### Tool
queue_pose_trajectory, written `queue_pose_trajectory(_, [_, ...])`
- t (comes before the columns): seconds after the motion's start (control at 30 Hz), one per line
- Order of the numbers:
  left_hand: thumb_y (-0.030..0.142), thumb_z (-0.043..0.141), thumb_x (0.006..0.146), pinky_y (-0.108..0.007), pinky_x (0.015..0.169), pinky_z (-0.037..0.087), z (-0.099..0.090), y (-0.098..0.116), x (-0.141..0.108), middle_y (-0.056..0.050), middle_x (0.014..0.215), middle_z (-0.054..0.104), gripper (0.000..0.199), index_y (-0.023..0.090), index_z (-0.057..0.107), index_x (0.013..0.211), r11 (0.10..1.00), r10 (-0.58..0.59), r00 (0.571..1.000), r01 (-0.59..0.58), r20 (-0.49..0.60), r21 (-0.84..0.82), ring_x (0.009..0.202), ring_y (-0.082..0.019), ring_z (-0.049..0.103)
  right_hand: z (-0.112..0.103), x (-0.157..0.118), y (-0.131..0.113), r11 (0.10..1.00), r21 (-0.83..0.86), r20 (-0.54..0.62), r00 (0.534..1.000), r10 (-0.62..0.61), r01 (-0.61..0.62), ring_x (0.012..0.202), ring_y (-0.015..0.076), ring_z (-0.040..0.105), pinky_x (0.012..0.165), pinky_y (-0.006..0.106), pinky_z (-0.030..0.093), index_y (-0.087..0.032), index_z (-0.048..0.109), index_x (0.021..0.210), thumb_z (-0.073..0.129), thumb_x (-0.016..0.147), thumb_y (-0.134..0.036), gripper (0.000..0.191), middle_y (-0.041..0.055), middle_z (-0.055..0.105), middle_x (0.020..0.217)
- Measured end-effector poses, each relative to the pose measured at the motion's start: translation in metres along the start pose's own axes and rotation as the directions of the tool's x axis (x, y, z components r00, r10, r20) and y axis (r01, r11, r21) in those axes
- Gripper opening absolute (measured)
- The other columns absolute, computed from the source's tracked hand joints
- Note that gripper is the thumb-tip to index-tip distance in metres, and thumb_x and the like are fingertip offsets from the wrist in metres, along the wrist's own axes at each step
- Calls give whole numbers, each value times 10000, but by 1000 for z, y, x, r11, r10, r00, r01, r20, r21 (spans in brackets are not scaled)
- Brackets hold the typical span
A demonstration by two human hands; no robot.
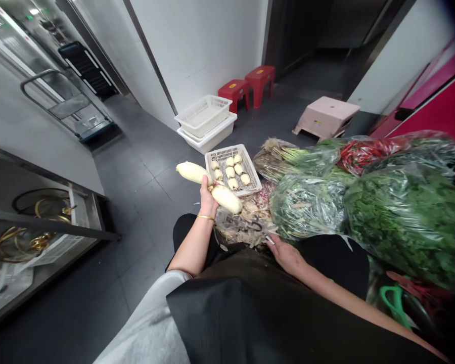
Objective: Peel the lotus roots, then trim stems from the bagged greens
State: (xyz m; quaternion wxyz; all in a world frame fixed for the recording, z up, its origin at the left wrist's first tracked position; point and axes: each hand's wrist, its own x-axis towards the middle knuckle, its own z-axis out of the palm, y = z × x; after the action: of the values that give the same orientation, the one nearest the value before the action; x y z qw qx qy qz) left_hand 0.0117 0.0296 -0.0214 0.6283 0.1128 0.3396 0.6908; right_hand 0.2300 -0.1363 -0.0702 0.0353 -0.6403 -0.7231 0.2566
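Dark apron (246, 313), nearest camera. Pale two-segment root (226, 198), one: gripped in fingers of left hand (207, 199), above brown scraps (246, 232). Right hand (288, 257): fingers closed about small metallic tool (270, 239), kind unclear. White basket (255, 178) just beyond: about nine pale pieces (245, 179). Clear bags of greens (405, 217), several; red chillies (371, 150), bagged. White tubs (212, 139), two, stacked. Red stools (233, 92), two, yellow stickers (232, 86) too small to read; pink stool (324, 116), one. Grey tiled floor (144, 202), white wall (208, 45).
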Motion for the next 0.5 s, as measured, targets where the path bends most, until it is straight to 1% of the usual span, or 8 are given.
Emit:
queue_pose_trajectory(0.07, [581,716,715,-251,563,467,1,-4,2,34,524,513,443,175,542,676,1000,-20,999,20,-30,1,459,-91,502,-15,3,4,999,-1,-30,999,33,-33,802,266,685,696,323,436,-155,507,1216,231,1005,-350,399,120,717,861])
queue_pose_trajectory(0.13, [570,705,736,-253,577,466,4,-11,1,34,524,509,421,175,563,709,999,-41,998,40,-41,-5,476,-98,513,-39,17,-9,1000,20,-122,992,-9,12,812,268,681,695,327,433,-168,480,1266,205,1009,-383,434,120,715,909])
queue_pose_trajectory(0.2, [568,697,748,-254,597,471,7,-14,1,33,535,515,413,171,582,746,999,-42,998,41,-42,-29,494,-101,526,-51,27,-23,998,34,-180,982,-51,58,816,263,678,697,325,434,-168,461,1301,201,1010,-383,445,123,712,942])
queue_pose_trajectory(0.27, [575,690,753,-255,613,479,8,-11,3,28,559,532,420,166,599,783,999,-24,999,21,-45,-47,511,-102,539,-44,25,-26,998,25,-152,987,-56,60,784,255,677,681,323,436,-157,476,1294,211,1008,-355,438,121,711,904])
queue_pose_trajectory(0.37, [579,687,755,-264,637,496,3,-3,8,21,591,554,425,164,617,815,1000,3,998,-5,-67,-21,547,-113,570,-20,10,-9,999,-24,-33,999,-29,28,753,248,677,657,313,439,-176,552,1192,268,994,-329,378,95,708,820])
queue_pose_trajectory(0.4, [584,683,757,-267,642,501,1,-2,8,22,591,552,428,165,618,814,1000,6,997,-6,-78,-11,553,-116,575,-16,8,-4,999,-33,-31,999,-11,10,751,250,677,656,312,439,-178,559,1177,275,992,-330,372,92,707,806])
queue_pose_trajectory(0.43, [590,678,758,-267,642,504,-1,-2,8,25,587,547,432,166,616,807,1000,4,996,-5,-90,-6,551,-116,574,-15,9,-2,1000,-30,-59,998,0,-2,759,252,677,659,311,439,-176,553,1186,274,994,-337,376,93,708,811])
queue_pose_trajectory(0.5, [602,664,764,-262,638,506,-3,-6,6,26,587,542,438,168,607,789,1000,-4,995,3,-102,-11,545,-112,569,-18,17,-7,1000,0,-158,987,-7,8,779,252,679,666,307,437,-172,516,1243,264,1001,-369,401,105,711,856])
